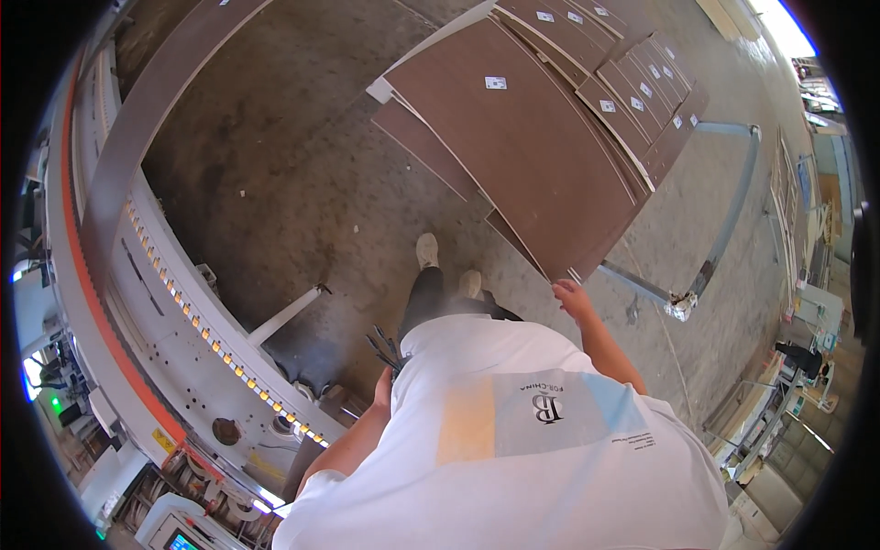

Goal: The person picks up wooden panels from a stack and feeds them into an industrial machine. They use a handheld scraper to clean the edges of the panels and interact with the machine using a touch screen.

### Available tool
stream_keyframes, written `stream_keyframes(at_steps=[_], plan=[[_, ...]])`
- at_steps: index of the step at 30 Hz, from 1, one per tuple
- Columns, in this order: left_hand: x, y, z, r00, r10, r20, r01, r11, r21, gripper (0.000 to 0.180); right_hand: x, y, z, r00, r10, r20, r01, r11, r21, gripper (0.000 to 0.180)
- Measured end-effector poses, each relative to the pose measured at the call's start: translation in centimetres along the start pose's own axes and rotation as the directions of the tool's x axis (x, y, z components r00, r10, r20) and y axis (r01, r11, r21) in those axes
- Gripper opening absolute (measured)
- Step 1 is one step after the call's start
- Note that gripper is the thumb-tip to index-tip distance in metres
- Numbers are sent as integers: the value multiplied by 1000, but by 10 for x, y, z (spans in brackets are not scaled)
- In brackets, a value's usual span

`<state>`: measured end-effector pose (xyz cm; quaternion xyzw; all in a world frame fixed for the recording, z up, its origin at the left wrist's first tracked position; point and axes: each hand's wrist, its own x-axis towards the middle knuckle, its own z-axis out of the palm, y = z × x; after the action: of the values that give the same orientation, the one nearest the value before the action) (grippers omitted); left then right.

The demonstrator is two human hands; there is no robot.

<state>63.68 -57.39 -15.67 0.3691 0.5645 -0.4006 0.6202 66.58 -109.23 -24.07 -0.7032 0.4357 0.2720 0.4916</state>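
My right hand point(572, 299) is at the near corner of a large brown panel point(532, 137), fingers closed together. A small pale piece point(575, 274) shows at its fingertips; I cannot make out whether it is separate or part of the panel's edge. Low on the left, beside my waist, is my left hand point(383, 389), its fingers mostly hidden. Thin black prongs point(381, 346) stick up just beyond it, of a kind I cannot make out. Whether the left hand holds them does not show.
Several smaller brown panels point(632, 92) with white labels lie beyond the large one. A grey metal floor frame point(733, 211) stands on the right. Along the left runs a long machine point(165, 312) with a row of yellow rollers; a long brown board point(137, 119) lies across it.
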Motion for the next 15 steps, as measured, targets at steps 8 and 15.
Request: stream_keyframes(at_steps=[8,15], plan=[[36,-8,-29,994,-47,97,52,997,-49,52,-6,8,8,999,-39,4,39,999,-31,50],[12,47,11,992,-120,36,116,987,115,49,-14,29,10,999,31,-32,-30,999,22,46]])
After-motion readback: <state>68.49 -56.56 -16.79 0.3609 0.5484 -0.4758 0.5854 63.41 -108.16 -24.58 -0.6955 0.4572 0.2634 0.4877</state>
